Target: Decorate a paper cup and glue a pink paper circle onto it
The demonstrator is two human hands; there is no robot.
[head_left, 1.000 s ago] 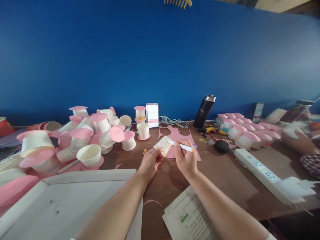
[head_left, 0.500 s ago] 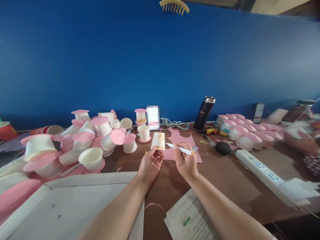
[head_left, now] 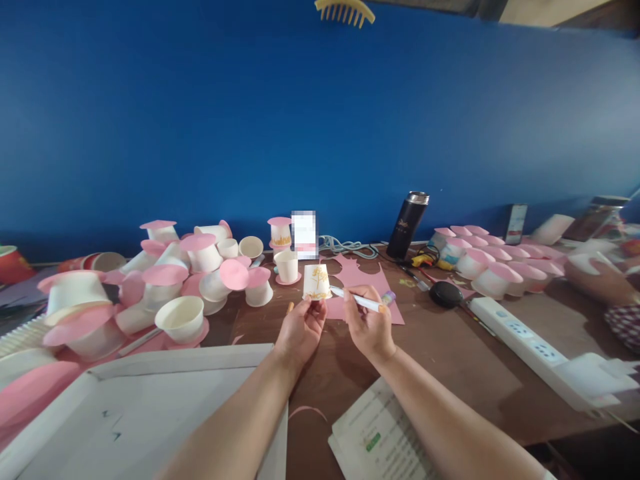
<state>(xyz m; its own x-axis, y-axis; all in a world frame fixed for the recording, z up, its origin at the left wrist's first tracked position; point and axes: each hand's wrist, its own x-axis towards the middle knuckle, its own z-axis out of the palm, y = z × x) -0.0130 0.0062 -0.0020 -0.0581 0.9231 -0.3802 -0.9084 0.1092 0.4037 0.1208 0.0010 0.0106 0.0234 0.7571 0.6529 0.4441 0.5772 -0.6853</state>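
My left hand (head_left: pixel 304 327) grips a small white paper cup (head_left: pixel 316 281) by its lower edge; gold drawing resembling a tree, with more gold marks along the bottom, covers the side facing me. A white marker (head_left: pixel 363 301) with an orange end is pinched in my right hand (head_left: pixel 370 323), and its tip is at the cup's right side. Whether the tip touches the paper I cannot tell. Pink paper (head_left: pixel 357 283) with round cut-outs lies behind my right hand. Just beyond the held cup, another white cup (head_left: pixel 287 267) stands on a pink disc.
Many white cups with pink discs (head_left: pixel 165 275) crowd the left. A shallow white box (head_left: pixel 165 413) and printed sheets (head_left: pixel 375 433) lie in front. To the right are a black flask (head_left: pixel 407 225), a power strip (head_left: pixel 525 343) and another person's hand (head_left: pixel 597 280).
The held cup has turned slightly, so more of the gold tree faces me. My right hand and the marker have shifted a little left and down.
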